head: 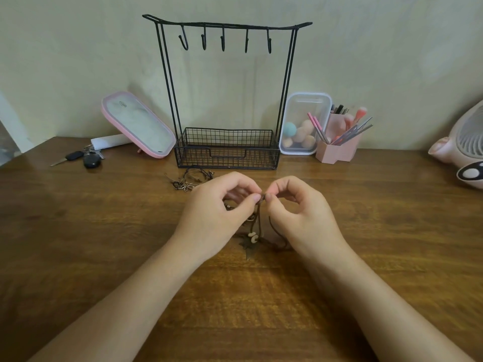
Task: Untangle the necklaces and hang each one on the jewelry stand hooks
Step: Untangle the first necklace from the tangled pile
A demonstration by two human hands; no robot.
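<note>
On the wooden table, the left hand and right hand meet thumb-tip to thumb-tip. Each pinches the upper end of a brown cord necklace between thumb and forefinger, and the other fingers are curled. The cord's long axis runs from the pinch down toward the person. Its pale beads and dark leaf pendant lie at the near end on the wood, and the pendant tip points toward the near edge. A loop of the cord curves under the right hand.

Just beyond the left hand lies a tangled pile of necklaces, close in front of the jewelry stand. The stand is upright, its top bar runs left to right, and five hooks hang from the bar. Beside the stand are keys and a pink mirror on the left, and a clear container and a pink brush holder on the right.
</note>
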